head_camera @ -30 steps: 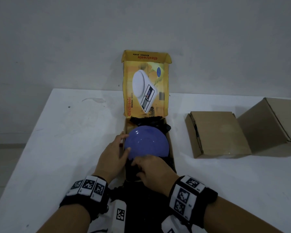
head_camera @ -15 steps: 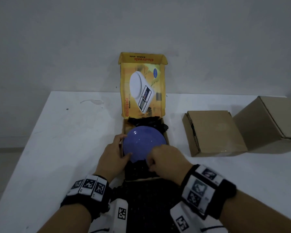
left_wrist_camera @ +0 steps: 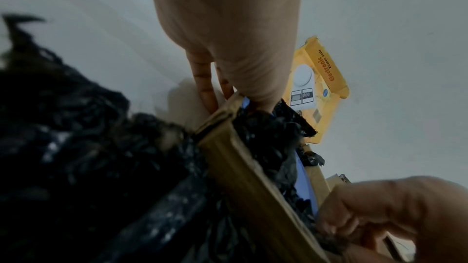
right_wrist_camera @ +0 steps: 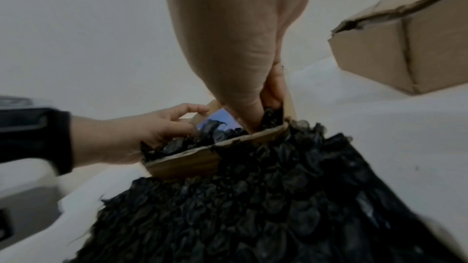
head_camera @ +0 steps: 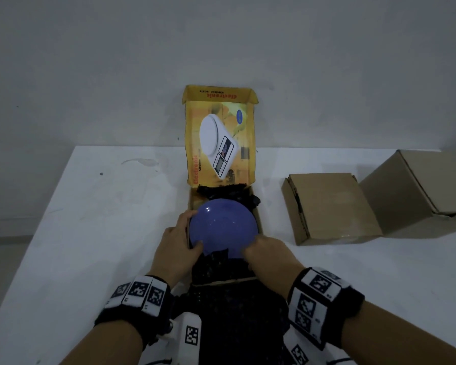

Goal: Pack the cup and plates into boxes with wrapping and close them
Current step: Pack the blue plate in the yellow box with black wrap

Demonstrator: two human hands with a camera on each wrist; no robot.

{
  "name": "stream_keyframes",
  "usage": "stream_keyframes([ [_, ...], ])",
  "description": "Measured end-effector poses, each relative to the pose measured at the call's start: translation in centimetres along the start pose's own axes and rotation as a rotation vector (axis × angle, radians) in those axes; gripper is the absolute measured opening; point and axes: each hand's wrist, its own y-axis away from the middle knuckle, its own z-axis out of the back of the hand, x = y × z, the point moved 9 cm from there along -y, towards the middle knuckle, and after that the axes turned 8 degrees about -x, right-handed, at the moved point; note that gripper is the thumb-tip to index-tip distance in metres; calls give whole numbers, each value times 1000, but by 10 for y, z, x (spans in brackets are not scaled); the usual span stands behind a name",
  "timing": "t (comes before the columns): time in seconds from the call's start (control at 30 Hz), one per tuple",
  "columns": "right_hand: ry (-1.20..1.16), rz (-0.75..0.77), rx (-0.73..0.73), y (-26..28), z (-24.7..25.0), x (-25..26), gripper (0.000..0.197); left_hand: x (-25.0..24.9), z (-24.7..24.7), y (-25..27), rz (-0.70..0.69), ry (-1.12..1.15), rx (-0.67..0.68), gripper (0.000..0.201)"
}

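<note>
left grip [head_camera: 178, 247]: curled on plate [head_camera: 223, 227] rim, thumb on top | right grip [head_camera: 270, 255]: pinching black wrap [head_camera: 221, 267] at near-right box [head_camera: 257, 217] corner | plate: between grips, in yellow box, on wrap | brown boxes [head_camera: 329, 206]: right, on desk [head_camera: 90, 233]

White bench [head_camera: 90, 233], marked with small dark specks. Directly on it: an open yellow kitchen-scale box [head_camera: 258, 214] at centre; black wrapping [head_camera: 234, 312] trailing over its near edge; two brown cardboard boxes [head_camera: 329, 206] [head_camera: 419, 191] touching, to the right.
</note>
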Motion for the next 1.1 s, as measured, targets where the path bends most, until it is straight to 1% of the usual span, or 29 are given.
stream_keyframes([
  [0.03, -26, 30, -17, 1, -2, 6, 38, 0, 0, 0, -4, -3, 0, 65],
  [0.07, -54, 47, -33, 1, -3, 7, 42, -1, 0, 0, -2, -5, 2, 66],
  [0.1, -90, 75, -46, -1, -14, 8, 39, -1, -1, 0, -1, -2, 3, 66],
  [0.13, -90, 79, -48, 0, -11, 8, 33, -2, 0, 1, 1, -1, 4, 66],
  [0.17, -62, 104, -46, 3, 1, 13, 28, -2, 0, 1, 2, 1, 4, 65],
  [0.23, -118, 75, -119, 3, 22, 11, 17, -3, 0, 1, -3, 9, 5, 65],
  [0.27, -159, 67, -148, 0, 23, 12, 15, -2, -1, 2, -2, 14, 8, 64],
  [0.33, -267, 88, -123, -3, 16, 21, 31, -1, -1, 2, 0, 21, 13, 65],
  [0.37, -331, 101, -103, -3, 14, 27, 33, 0, -1, 2, 6, 17, 12, 66],
  [0.43, -377, 155, -114, -2, 11, 41, 31, -1, 0, 3, 17, -15, 10, 67],
  [0.5, -353, 212, -91, 0, 6, 52, 28, -1, 0, 3, 28, -50, 11, 67],
  [0.57, -340, 280, -112, 4, 7, 63, 25, -1, 1, 3, 27, -68, 8, 68],
  [0.63, -261, 297, -99, 6, 5, 65, 29, -1, 1, 2, 24, -74, 9, 68],
  [0.67, -182, 290, -126, 5, 8, 65, 33, 0, 2, 2, 28, -80, 13, 68],
  [0.7, -147, 288, -114, 5, 10, 64, 34, 0, 2, 1, 30, -82, 12, 68],
  [0.73, -164, 299, -113, 4, 14, 62, 33, -1, 2, 2, 34, -81, 13, 67],
  [0.77, -206, 284, -97, 3, 19, 56, 33, -2, 2, 2, 32, -74, 12, 67],
  [0.83, -286, 159, -152, -1, 30, 31, 31, -2, 2, 2, 31, -56, 15, 68],
  [0.9, -218, 60, -148, -1, 22, 13, 16, -3, 2, 3, 33, -52, 23, 69],
  [0.93, -188, 10, -93, 2, 15, 7, 5, -6, 3, 3, 32, -68, 26, 69],
  [0.97, -175, 0, -75, 3, 6, 6, 18, -9, 3, 3, 30, -89, 29, 69],
  [1.0, -180, 5, -45, 5, -1, 10, 41, -10, 3, 3, 34, -113, 39, 70],
  [1.03, -134, -14, -93, 6, -2, 8, 56, -11, 2, 3, 29, -138, 51, 70],
  [1.07, -91, 10, -130, 5, -1, 9, 57, -12, 1, 2, 32, -165, 69, 71],
  [1.1, -116, 19, -40, 5, 1, 11, 39, -12, -1, 0, 33, -197, 81, 72],
])
